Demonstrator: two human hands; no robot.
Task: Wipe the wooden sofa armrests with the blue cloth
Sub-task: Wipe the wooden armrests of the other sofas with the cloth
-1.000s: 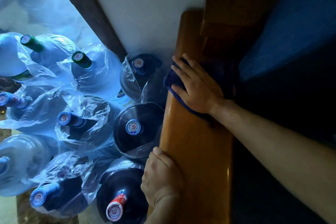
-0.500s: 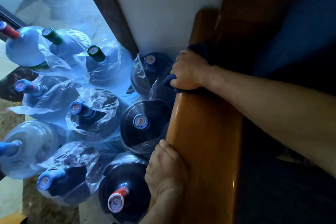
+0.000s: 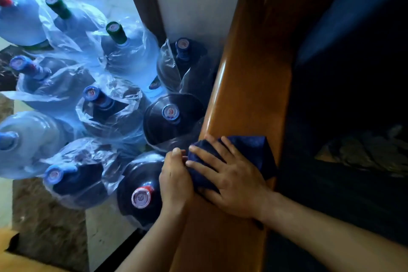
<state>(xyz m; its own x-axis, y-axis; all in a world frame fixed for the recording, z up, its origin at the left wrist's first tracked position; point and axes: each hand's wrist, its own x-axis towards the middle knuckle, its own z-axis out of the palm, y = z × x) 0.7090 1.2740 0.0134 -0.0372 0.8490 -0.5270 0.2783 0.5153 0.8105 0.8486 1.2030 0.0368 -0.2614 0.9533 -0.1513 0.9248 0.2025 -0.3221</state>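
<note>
Sofa fills the right side: a dark blue seat cushion (image 3: 353, 99) and, along its left edge, a glossy wooden armrest (image 3: 247, 86) that runs from the white wall (image 3: 198, 0) down toward the camera. Left of the armrest, on the floor, stands a cluster of large water bottles (image 3: 172, 117), most of them wrapped in loose clear plastic bags, with blue, green and red caps pointing up; the nearest one carries a red cap (image 3: 142, 196). Beside the wall rises a dark door frame (image 3: 141, 2).

On the near part of the armrest lies the blue cloth (image 3: 251, 150), spread across the top and folded over the left edge. The right hand (image 3: 229, 181) rests flat on the cloth, fingers straight and spread, pressing it onto the wood, a wide grip that closes round nothing. The left hand (image 3: 176, 179) sits at the armrest's outer edge, just beside the right fingertips, its fingers curled over that edge and touching the cloth's corner.
</note>
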